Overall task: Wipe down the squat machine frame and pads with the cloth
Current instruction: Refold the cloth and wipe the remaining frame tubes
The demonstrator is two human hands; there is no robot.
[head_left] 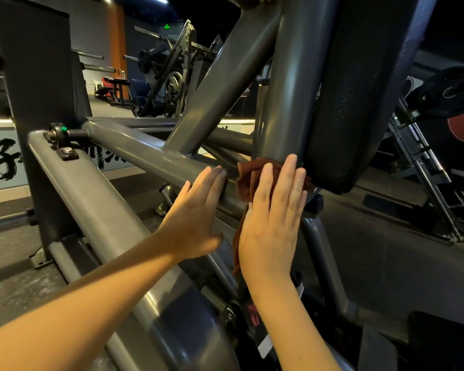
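The squat machine's grey steel frame [134,148] fills the view, with a black pad [354,103] hanging at upper right. A brown cloth [248,175] lies against the frame where a thick upright tube meets the cross tube, just below the pad. My right hand [272,220] presses flat on the cloth with straight fingers; part of the cloth hangs down under the palm. My left hand [196,212] rests flat on the cross tube beside it, fingers straight, touching only bare metal.
A bolt with a green cap [62,129] sits on the frame at left. Other gym machines [169,76] stand at the back. A weight plate [450,92] on a rack is at the far right. Dark floor lies below.
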